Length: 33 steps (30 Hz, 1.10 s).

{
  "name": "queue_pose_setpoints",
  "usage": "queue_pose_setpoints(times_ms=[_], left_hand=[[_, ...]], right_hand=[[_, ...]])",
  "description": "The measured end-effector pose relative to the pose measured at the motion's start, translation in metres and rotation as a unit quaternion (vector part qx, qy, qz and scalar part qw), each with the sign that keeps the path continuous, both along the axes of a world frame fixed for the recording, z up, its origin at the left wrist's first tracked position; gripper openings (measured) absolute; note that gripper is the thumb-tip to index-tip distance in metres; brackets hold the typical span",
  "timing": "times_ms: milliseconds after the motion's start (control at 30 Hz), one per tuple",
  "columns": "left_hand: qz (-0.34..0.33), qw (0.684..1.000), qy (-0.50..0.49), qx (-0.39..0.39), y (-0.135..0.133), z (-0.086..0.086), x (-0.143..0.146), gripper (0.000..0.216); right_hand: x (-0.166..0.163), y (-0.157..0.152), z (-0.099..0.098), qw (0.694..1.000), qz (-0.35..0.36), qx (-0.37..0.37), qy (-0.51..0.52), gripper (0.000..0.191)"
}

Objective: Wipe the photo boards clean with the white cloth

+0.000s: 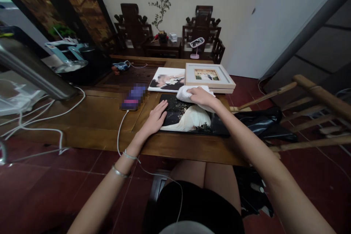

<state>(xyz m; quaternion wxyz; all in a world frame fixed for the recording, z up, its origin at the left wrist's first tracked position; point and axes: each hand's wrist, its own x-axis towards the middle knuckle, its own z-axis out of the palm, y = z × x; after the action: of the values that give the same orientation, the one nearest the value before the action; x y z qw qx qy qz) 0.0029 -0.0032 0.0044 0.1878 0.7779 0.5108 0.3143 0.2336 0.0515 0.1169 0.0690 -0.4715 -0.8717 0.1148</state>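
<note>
A dark photo panel (192, 119) with a pale gown in its picture lies flat near the table's front edge. My left hand (157, 117) rests on its left edge, fingers stretched out and holding nothing. Over the panel's far right part, my right hand (202, 97) grips a white cloth (184, 93), which is bunched under the fingers and touches the panel. Just behind lies another photo panel (168, 79) with a white border. Beside it, a light wooden picture frame (225, 76) sits on top of what looks like a second one.
A phone (133, 97) with a white cable lies left of the panel. Further left are a large metal cylinder (33, 65), tangled white cables (35, 128) and a pot (71, 66). A wooden chair (323, 95) with black plastic stands at the right. A pink mirror (195, 49) stands behind.
</note>
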Motion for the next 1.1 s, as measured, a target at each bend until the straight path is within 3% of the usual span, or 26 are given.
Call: queue_pose_setpoints(times_ms=[133,267,433,600,767,1100], left_hand=[[0.006,1.000,0.006,-0.015,-0.001,0.002,0.001,0.047],[0.008,1.000,0.005,-0.011,-0.002,0.004,0.002,0.048],[0.014,1.000,0.011,-0.025,-0.003,0.005,0.003,0.047],[0.009,1.000,0.007,-0.020,-0.003,0.006,0.003,0.046],[0.009,1.000,0.012,-0.025,-0.003,0.007,0.002,0.046],[-0.006,1.000,-0.001,0.013,0.003,-0.005,-0.001,0.048]], right_hand=[[-0.005,-0.028,-0.015,1.000,-0.018,0.020,-0.007,0.030],[-0.009,-0.080,-0.033,0.998,-0.024,0.043,-0.024,0.037],[-0.007,-0.145,-0.044,0.998,0.061,0.027,-0.014,0.041],[-0.006,-0.175,-0.038,0.994,0.106,-0.037,-0.001,0.039],[-0.012,-0.157,-0.025,0.996,0.082,-0.030,0.002,0.036],[-0.028,-0.039,-0.014,1.000,-0.001,0.003,0.015,0.038]])
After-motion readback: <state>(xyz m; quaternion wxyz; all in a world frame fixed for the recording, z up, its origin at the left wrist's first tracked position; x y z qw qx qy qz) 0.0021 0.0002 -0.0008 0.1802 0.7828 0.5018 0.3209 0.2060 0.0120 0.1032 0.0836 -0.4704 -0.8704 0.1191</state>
